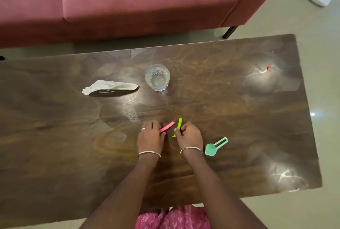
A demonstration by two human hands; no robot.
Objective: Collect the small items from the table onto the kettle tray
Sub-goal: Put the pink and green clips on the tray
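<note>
On the dark wooden surface (55,136), the fingers of the left hand (150,136) are pinching one end of a pink strip (167,126), and the fingers of the right hand (189,134) are clamping round a lime-green strip (179,123). A teal measuring scoop (214,147) is lying near, right of the right fingers; a clear glass (157,77) is standing well beyond them.
</note>
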